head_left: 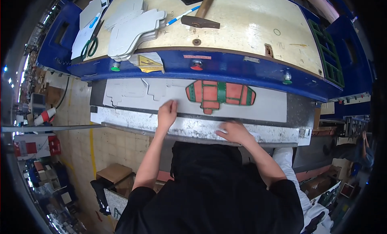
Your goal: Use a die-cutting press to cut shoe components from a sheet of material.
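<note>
Shirt [209,197] nearest — die [220,95] (reddish) lies beyond right hand [235,132].

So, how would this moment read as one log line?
left hand: near white sheet | right hand: at metal ledge | red-and-green block: on sheet | hammer: on tabletop

Yellow warning sign [149,62] with dark triangular pictogram; small red rectangular label [197,57], dark lettering. Both on long blue front panel [225,67].
</note>
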`<state>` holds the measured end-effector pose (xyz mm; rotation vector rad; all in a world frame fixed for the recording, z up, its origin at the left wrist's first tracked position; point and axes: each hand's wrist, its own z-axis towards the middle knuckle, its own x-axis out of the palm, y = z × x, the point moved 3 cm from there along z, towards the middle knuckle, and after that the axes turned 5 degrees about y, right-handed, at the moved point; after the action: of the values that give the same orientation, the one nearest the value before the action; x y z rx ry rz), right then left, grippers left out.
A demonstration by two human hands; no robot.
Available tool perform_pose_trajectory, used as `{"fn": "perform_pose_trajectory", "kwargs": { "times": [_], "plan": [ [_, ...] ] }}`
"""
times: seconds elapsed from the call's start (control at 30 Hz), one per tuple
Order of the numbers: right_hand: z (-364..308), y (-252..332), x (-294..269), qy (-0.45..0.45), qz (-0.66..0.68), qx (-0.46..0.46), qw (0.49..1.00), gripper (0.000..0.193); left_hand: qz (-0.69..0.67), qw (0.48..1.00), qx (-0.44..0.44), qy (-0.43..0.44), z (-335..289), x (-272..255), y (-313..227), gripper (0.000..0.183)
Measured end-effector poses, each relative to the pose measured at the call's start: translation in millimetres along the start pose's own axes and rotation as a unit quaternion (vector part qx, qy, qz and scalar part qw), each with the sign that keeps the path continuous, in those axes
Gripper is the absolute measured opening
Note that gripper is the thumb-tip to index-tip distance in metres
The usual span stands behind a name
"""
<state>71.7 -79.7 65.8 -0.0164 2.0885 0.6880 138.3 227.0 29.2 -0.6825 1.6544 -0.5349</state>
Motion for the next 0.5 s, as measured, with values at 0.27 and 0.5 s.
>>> {"fn": "perform_pose_trajectory", "kwargs": {
  "times": [0.27, 0.5],
  "plan": [
    [132.0, 86.2, -40.9, -0.012, -0.169, 0.115, 0.979, 0.115, 0.253, 0.950, 0.161, -0.090, 51.7, 29.9, -15.8, 0.054],
    [124.9, 71.6, -54.7, -0.064, -0.152, -0.016, 0.986, 0.097, 0.216, 0.965, 0.123, -0.086, 43.5, 33.0, -3.3, 0.053]
  ]
}}
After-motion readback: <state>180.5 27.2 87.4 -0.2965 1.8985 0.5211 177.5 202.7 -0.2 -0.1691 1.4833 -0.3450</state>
